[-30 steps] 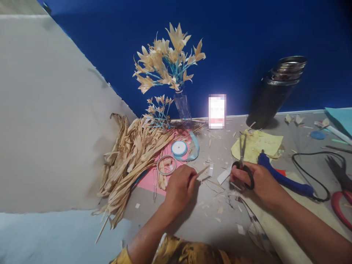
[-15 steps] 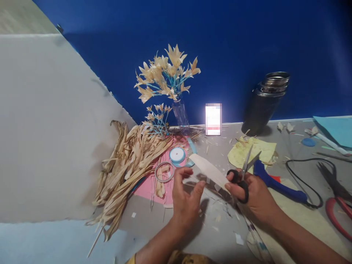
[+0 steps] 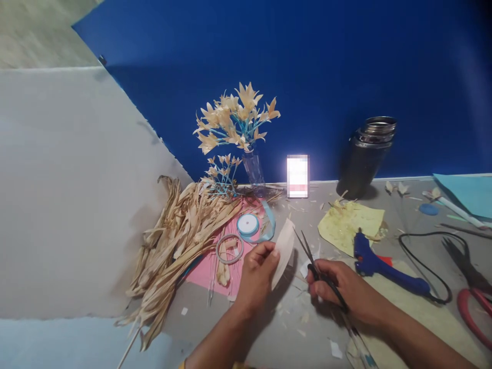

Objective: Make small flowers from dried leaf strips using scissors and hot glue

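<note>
Between the thumb and fingers of my left hand point(image 3: 258, 271) is a pale, leaf-shaped piece of dried husk point(image 3: 285, 250), its pointed tip upward. My right hand point(image 3: 342, 289) grips black-handled scissors point(image 3: 307, 248), their blades slightly parted and angled up toward the husk piece's right edge, with a small gap between. Left of my hands lies a heap of dried corn husks point(image 3: 184, 236) over a pink sheet point(image 3: 203, 279). On the sheet rest a spool of blue ribbon point(image 3: 248, 225) and a ring-shaped roll point(image 3: 219, 249).
Pale husk flowers point(image 3: 238, 120) stand in a clear bottle point(image 3: 253, 169) at the back, near a glowing screen point(image 3: 297, 177). A dark flask point(image 3: 363, 161) is at back right. Rightward lie a blue glue gun point(image 3: 388, 274), its cord, red-handled scissors point(image 3: 463, 312) and yellow paper point(image 3: 332, 225).
The husk piece has passed from my right hand to my left, which has closed on it. My right hand has turned the scissors toward it. The view has tilted slightly upward.
</note>
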Demonstrator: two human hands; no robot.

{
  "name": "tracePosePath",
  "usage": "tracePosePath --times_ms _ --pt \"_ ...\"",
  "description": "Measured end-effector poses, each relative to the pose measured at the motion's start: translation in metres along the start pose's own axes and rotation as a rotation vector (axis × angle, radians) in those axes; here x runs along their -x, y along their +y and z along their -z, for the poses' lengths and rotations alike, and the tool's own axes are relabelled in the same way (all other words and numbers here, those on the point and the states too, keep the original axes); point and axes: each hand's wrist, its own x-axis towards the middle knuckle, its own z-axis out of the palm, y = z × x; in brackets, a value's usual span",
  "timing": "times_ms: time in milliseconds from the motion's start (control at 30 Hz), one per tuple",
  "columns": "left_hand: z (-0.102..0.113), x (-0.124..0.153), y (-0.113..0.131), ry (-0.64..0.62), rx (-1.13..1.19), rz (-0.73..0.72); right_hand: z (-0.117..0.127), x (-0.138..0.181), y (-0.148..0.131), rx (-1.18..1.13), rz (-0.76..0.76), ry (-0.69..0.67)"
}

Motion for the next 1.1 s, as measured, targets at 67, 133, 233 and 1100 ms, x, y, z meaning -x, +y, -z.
tracePosePath --times_ms 67,133,233,1100 --pt "0.009 0.0 0.004 -0.01 0.001 0.004 0.002 0.001 0.0 0.02 -0.015 -0.029" --pt "0.015 -0.001 0.007 -0.017 0.013 0.018 0.003 0.001 0.001 0.048 -0.032 -0.046" --pt "0.022 -0.002 0.007 -0.03 0.01 0.02 0.004 0.0 0.002 0.105 -0.031 -0.079" --pt "0.039 -0.012 0.021 -0.257 -0.407 -0.002 0.002 -0.003 0.006 0.385 -0.096 -0.028"
